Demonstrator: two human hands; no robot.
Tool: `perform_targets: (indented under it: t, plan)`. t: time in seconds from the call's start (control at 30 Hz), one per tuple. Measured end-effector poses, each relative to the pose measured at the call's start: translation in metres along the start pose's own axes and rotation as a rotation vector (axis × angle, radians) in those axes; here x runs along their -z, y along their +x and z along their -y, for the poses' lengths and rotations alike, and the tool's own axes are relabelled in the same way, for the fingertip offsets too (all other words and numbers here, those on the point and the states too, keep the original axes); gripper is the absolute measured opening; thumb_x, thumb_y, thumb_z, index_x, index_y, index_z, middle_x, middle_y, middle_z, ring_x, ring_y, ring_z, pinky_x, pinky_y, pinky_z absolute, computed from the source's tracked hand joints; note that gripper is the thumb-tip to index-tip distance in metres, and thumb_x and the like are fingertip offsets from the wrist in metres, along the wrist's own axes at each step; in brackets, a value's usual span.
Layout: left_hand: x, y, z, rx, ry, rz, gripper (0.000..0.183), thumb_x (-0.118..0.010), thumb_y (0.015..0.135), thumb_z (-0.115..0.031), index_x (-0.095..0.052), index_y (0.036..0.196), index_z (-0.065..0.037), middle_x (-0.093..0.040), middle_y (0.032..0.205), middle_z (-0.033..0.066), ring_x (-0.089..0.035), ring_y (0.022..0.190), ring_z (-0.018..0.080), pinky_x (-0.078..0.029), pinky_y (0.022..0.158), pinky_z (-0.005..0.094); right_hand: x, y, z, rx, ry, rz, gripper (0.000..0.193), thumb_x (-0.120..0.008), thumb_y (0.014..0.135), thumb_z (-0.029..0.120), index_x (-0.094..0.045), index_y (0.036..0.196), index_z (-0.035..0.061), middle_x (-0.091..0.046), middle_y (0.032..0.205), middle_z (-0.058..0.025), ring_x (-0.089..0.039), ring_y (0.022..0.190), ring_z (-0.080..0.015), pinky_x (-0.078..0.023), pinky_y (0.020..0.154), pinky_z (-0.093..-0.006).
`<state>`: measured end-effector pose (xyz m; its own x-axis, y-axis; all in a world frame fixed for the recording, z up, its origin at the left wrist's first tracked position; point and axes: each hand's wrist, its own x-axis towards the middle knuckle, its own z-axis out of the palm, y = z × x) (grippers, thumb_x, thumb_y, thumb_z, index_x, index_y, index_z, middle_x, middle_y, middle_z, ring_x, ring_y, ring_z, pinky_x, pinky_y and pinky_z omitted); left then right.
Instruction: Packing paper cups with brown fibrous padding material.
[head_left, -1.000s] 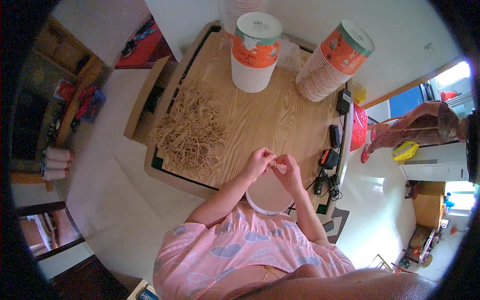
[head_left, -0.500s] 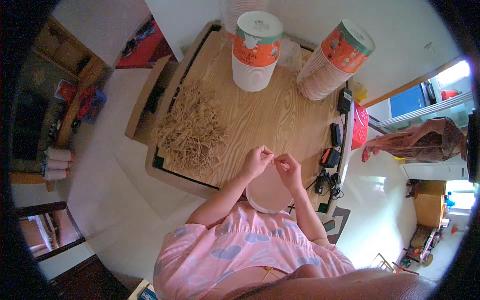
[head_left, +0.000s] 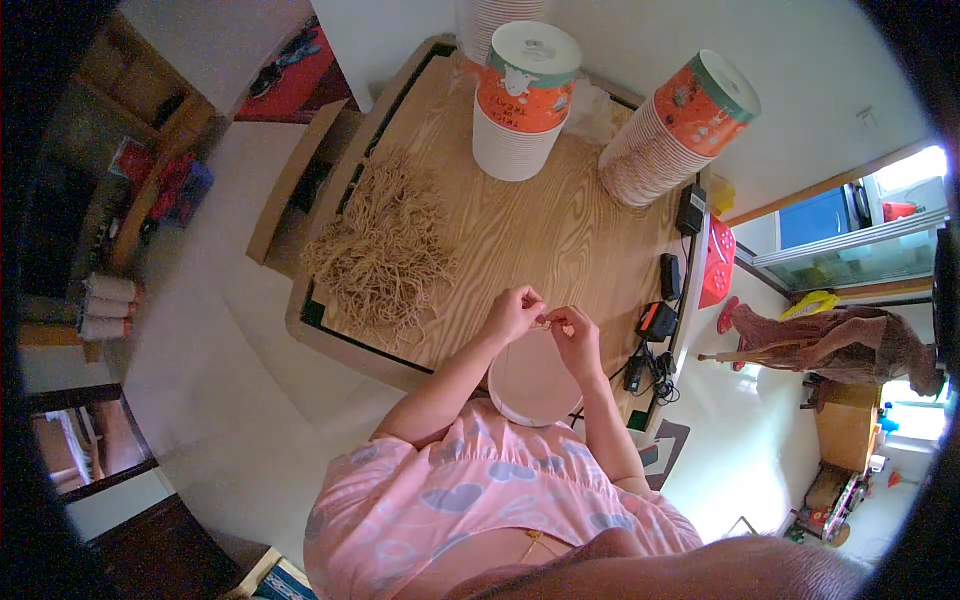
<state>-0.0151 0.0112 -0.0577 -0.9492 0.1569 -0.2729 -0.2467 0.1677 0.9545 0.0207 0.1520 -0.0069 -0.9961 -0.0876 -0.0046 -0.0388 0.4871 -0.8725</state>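
My left hand (head_left: pixel 517 312) and my right hand (head_left: pixel 574 335) meet at the table's near edge, fingers pinched close together. A tiny light bit shows between the fingertips, too small to name. Just below them, against my lap, a pale round paper bucket (head_left: pixel 535 380) lies with its broad round face toward me. The fingertips are at its far rim; whether they touch it I cannot tell. Left of my hands a loose heap of tan twisted cords (head_left: pixel 385 250) spreads over the wooden table (head_left: pixel 500 240).
Nested upturned paper buckets, orange and green on top, form a stack (head_left: pixel 522 105) at the back and a leaning stack (head_left: pixel 680 125) at back right; another stands behind. Black power adapters (head_left: pixel 657 320) with cables line the right edge. A person (head_left: pixel 850 345) is in the room at right.
Both hands stay pinched together with only slight finger movement. The view has shifted a little. The person at the right has changed position, a leg now showing apart.
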Motion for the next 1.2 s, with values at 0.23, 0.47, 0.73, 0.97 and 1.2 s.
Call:
perform_targets:
  t: [0.23,0.47,0.73,0.97,1.2]
  plan:
    - [-0.006,0.007,0.02,-0.089,0.097,-0.071,0.009,-0.063,0.076,-0.01,-0.059,0.075,-0.002,-0.062,0.069,0.0048,-0.059,0.063,0.0135,-0.048,0.059,0.0289,-0.004,-0.001,0.004,-0.061,0.053,-0.02,0.014,-0.062,0.075,0.001,-0.063,0.088,0.0006,-0.061,0.082,-0.0106,-0.062,0.077,-0.0178,-0.05,0.067,-0.0284]
    - [-0.006,-0.003,-0.008,-0.161,0.273,-0.112,0.011,-0.064,0.075,-0.012,-0.058,0.074,-0.002,-0.062,0.068,0.0093,-0.061,0.063,0.0184,-0.048,0.059,0.0312,0.001,0.003,0.005,-0.027,-0.139,0.009,0.01,-0.065,0.075,0.006,-0.064,0.083,-0.0002,-0.063,0.078,-0.012,-0.062,0.073,-0.0207,-0.049,0.066,-0.029]
    - [-0.007,-0.002,-0.002,-0.164,0.27,-0.133,0.011,-0.064,0.074,-0.012,-0.058,0.074,-0.003,-0.062,0.069,0.0093,-0.061,0.063,0.0205,-0.048,0.059,0.0318,0.001,0.0,0.006,-0.12,-0.056,0.021,0.012,-0.064,0.078,0.012,-0.065,0.083,0.0014,-0.065,0.076,-0.0138,-0.064,0.066,-0.0207,-0.049,0.059,-0.031]
    - [-0.005,-0.003,-0.003,-0.134,0.277,-0.085,0.013,-0.064,0.073,-0.017,-0.059,0.072,-0.005,-0.062,0.069,0.0122,-0.061,0.065,0.0287,-0.048,0.06,0.0386,0.008,0.003,0.001,-0.206,-0.062,0.088,0.013,-0.065,0.078,0.011,-0.065,0.086,0.0008,-0.066,0.076,-0.0122,-0.062,0.066,-0.0132,-0.049,0.06,-0.0288]
    - [-0.005,0.004,0.003,-0.075,0.177,-0.017,0.015,-0.066,0.074,-0.019,-0.062,0.075,-0.004,-0.064,0.071,0.0115,-0.063,0.068,0.0249,-0.049,0.063,0.0363,0.01,0.004,-0.004,-0.112,-0.081,0.003,0.007,-0.062,0.079,0.004,-0.064,0.084,0.0002,-0.065,0.075,-0.006,-0.059,0.069,-0.0083,-0.048,0.063,-0.0243]
